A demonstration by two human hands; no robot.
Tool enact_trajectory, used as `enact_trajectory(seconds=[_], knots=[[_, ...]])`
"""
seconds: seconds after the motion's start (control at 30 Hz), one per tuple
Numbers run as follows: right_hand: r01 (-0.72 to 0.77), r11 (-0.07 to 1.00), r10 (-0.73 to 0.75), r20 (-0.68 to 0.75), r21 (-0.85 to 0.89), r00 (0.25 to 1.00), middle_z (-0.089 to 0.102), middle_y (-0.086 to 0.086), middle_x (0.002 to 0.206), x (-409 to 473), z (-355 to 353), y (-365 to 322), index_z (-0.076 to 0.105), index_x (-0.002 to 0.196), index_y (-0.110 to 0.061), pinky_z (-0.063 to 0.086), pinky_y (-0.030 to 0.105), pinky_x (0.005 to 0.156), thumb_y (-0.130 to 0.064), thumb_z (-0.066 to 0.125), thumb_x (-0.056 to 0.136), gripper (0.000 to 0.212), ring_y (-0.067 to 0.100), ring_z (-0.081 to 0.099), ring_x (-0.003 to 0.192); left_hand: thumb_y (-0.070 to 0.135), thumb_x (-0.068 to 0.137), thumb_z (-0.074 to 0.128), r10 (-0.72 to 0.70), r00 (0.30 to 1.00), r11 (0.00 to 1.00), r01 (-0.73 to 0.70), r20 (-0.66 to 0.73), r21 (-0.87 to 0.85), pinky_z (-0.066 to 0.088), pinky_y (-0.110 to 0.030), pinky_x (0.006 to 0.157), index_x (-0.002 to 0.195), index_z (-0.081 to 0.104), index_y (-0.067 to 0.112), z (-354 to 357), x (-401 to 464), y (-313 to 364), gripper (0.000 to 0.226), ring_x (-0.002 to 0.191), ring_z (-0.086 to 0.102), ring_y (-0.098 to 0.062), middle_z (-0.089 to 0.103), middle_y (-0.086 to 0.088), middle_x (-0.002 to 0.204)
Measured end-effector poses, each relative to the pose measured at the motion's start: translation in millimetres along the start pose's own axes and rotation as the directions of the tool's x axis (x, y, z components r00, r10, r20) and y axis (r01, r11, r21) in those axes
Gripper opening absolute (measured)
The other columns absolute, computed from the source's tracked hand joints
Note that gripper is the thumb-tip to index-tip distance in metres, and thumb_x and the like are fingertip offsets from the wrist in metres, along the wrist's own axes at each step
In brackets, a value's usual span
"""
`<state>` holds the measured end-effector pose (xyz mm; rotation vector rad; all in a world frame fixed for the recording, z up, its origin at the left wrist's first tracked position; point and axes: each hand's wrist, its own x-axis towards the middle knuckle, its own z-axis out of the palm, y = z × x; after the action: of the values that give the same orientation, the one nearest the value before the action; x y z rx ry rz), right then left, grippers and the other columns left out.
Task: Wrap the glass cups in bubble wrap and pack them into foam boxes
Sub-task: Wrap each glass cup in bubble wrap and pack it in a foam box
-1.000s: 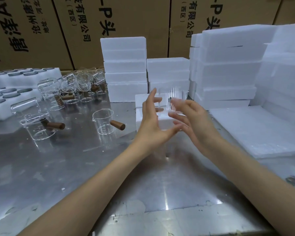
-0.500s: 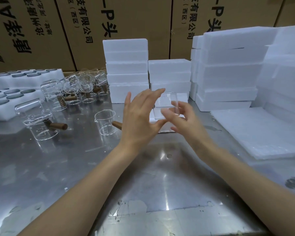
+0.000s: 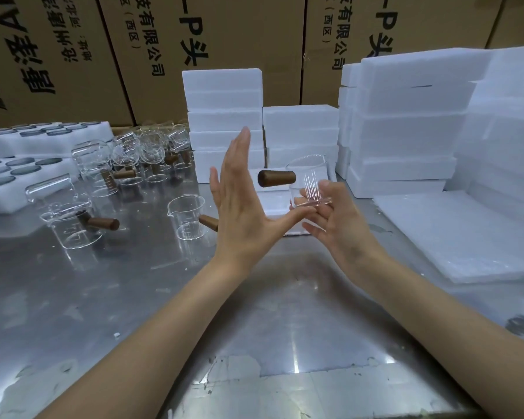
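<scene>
Since the earlier frame, a glass cup (image 3: 307, 182) with a brown wooden handle (image 3: 276, 178) has been raised above the tabletop (image 3: 254, 313) and is now clearly exposed; previously it was largely hidden between the hands. The left hand (image 3: 239, 216) has been turned edge-on, fingers straight and pointing upward, with its thumb extended toward the base of the cup. Whether the thumb tip touches the glass cannot be told.

The cup is carried on the right hand (image 3: 336, 225); its grip is loose, with fingers only partly curled beneath and around the lower wall of the cup. The cup is tilted slightly, its handle pointing left toward the left palm.

A single loose glass cup (image 3: 188, 217) is noted upright on the tabletop just left of the left hand. A further cup (image 3: 70, 225) stands nearer the left edge, and a cluster of similar cups (image 3: 139, 155) is seen behind. Foam trays (image 3: 18, 152) with round recesses lie at far left. Stacked foam boxes (image 3: 224, 122) are ranged behind the hands and at right. Flat white sheets (image 3: 454, 234) lie on the right. Cardboard cartons (image 3: 194, 40) form the background.
</scene>
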<state>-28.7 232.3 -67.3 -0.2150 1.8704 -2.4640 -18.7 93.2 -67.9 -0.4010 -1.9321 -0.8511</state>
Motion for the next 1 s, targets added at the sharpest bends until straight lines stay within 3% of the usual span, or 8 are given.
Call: enact_trajectory(seconds=[0.1,0.23,0.3,0.43,0.53,0.63,0.8,1.0], knots=[[-0.049,0.994,0.045,0.044,0.099,0.998,0.074,0.004,0.099,-2,-1,-2,0.064,0.105,-0.014,0.047,0.031,0.087,-0.052,0.052,0.071,0.053,0.014,0.069,0.098,0.041,0.068,0.084,-0.109,0.991,0.98,0.12,0.08,-0.155,0.022,-0.058,0.113,0.143,0.017,0.024,-1,-1,0,0.101,0.14,0.029,-0.008,0.034,0.002,0.151],[-0.12,0.984,0.104,0.125,0.131,0.987,0.073,0.009,0.101,-5,0,-6,0.061,0.11,-0.007,0.044,0.035,0.1,-0.054,0.048,0.069,0.064,0.017,0.068,0.102,0.033,0.076,0.079,-0.068,0.986,0.979,0.095,0.154,-0.179,0.03,-0.055,0.11,0.123,0.051,0.028,2,-3,2,0.056,0.117,0.043,0.014,0.051,0.031,0.118],[-0.122,0.988,0.107,0.148,0.097,0.983,0.073,0.008,0.104,-6,0,-7,0.06,0.115,-0.008,0.044,0.036,0.1,-0.058,0.046,0.075,0.065,0.015,0.067,0.104,0.033,0.078,0.075,-0.062,0.988,0.975,0.09,0.142,-0.201,0.03,-0.056,0.109,0.114,0.056,0.028,3,-3,4,0.041,0.114,0.047,0.013,0.056,0.031,0.111],[-0.07,0.993,0.063,0.076,0.09,0.995,0.07,-0.002,0.114,-5,-3,-9,0.058,0.122,-0.019,0.044,0.037,0.092,-0.058,0.041,0.09,0.053,0.011,0.064,0.107,0.024,0.076,0.081,-0.055,0.995,0.984,0.068,0.081,-0.163,0.038,-0.044,0.106,0.125,0.058,0.014,1,0,-2,0.055,0.111,0.055,-0.011,0.061,0.005,0.113],[0.068,0.997,-0.066,-0.066,0.034,0.996,0.065,-0.007,0.117,-4,-6,-15,0.056,0.123,-0.025,0.045,0.036,0.09,-0.064,0.047,0.084,0.056,0.008,0.062,0.107,0.014,0.075,0.08,-0.065,0.994,0.993,0.073,0.083,-0.092,0.037,-0.02,0.102,0.131,0.055,0.016,0,0,-5,0.062,0.111,0.054,-0.016,0.053,0.005,0.114],[0.201,0.976,-0.207,-0.071,-0.088,0.976,0.063,-0.013,0.116,-5,-5,-18,0.053,0.117,-0.034,0.047,0.032,0.088,-0.063,0.057,0.077,0.049,0.002,0.062,0.104,0.01,0.075,0.077,-0.072,0.993,0.994,0.079,0.089,-0.071,0.033,-0.008,0.097,0.134,0.053,0.018,0,0,-7,0.064,0.112,0.053,-0.015,0.051,0.002,0.116],[0.346,0.904,-0.368,-0.043,-0.25,0.929,0.069,-0.024,0.097,-6,-2,-14,0.05,0.114,-0.036,0.048,0.028,0.089,-0.049,0.064,0.082,0.037,-0.002,0.063,0.098,0.004,0.075,0.073,-0.006,0.991,0.999,0.0,0.131,0.045,0.03,-0.013,0.099,0.136,0.053,0.018,-1,0,-10,0.066,0.114,0.048,-0.017,0.051,-0.003,0.12],[0.3,0.907,-0.346,-0.118,-0.297,0.931,0.074,-0.012,0.09,-2,-10,-16,0.067,0.101,-0.017,0.052,0.023,0.078,-0.032,0.056,0.094,0.02,0.002,0.067,0.085,0.005,0.075,0.073,0.107,0.97,0.987,-0.13,0.217,0.092,0.035,-0.031,0.102,0.138,0.05,0.015,0,-1,-10,0.068,0.119,0.045,-0.024,0.05,-0.01,0.127]])
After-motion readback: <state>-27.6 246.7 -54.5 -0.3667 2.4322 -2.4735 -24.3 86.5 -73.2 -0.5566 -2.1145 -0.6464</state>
